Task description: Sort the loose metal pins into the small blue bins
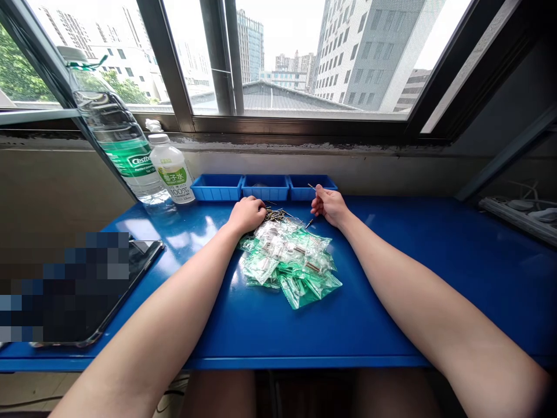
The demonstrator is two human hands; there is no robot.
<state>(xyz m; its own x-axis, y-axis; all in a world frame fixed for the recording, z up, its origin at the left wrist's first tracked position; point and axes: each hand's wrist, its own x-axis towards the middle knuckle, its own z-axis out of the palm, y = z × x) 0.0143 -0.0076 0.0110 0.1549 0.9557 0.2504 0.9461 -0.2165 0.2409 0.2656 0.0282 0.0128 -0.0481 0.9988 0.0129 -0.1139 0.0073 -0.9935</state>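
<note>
My right hand (329, 205) pinches a thin metal pin (312, 187) just in front of the right blue bin (311, 194). Resting at the left edge of a pile of small metal pins (275, 215) is my left hand (248, 214), its fingers bent downward; whether they grip anything is hidden. Below the pile lie clear and green plastic bags (304, 287), some with metal pins inside. One dark-tipped pin (309, 223) lies between the bags and my right hand.
Two more blue bins (217, 194) stand along the wall. A large water bottle (126, 151) and a small white bottle (172, 168) are at the back left. A tablet (100, 290) lies left. A power strip (520, 220) sits at the right.
</note>
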